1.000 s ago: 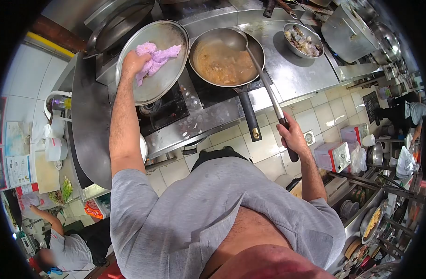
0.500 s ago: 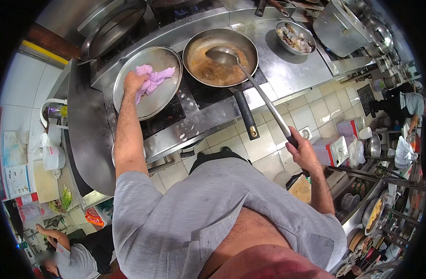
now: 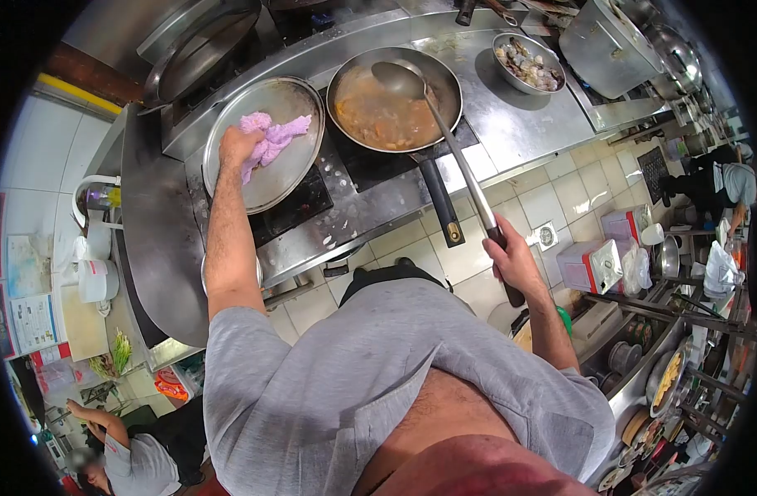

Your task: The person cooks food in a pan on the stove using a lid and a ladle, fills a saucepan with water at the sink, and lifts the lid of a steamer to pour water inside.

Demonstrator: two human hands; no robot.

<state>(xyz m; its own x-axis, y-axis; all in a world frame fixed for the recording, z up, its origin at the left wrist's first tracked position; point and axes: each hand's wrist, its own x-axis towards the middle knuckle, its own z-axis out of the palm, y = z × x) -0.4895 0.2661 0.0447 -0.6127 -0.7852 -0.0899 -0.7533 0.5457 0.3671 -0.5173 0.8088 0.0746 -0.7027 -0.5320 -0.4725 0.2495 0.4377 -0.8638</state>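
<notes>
A pink cloth (image 3: 272, 142) is bunched under my left hand (image 3: 240, 145), whose fingers close on it over a round metal lid (image 3: 273, 183) on the stove. My right hand (image 3: 514, 258) is wrapped round the dark handle of a long metal ladle (image 3: 471, 172). The ladle's bowl is at the far side of a frying pan (image 3: 454, 99), over brown, steaming liquid with small pieces in it. The pan's black handle points toward my body. Whatever lies under the lid is hidden.
A metal bowl of what looks like shellfish (image 3: 527, 64) stands right of the pan, with a large pot (image 3: 607, 51) beyond. One person (image 3: 138, 455) is at the lower left, another (image 3: 730, 183) at the far right. Tins (image 3: 587, 266) stand right of my right hand.
Compared with one second ago, the ladle bowl went down into the pan's middle, then back toward its far side. My right hand shifted accordingly. My left hand still grips the cloth on the lid.
</notes>
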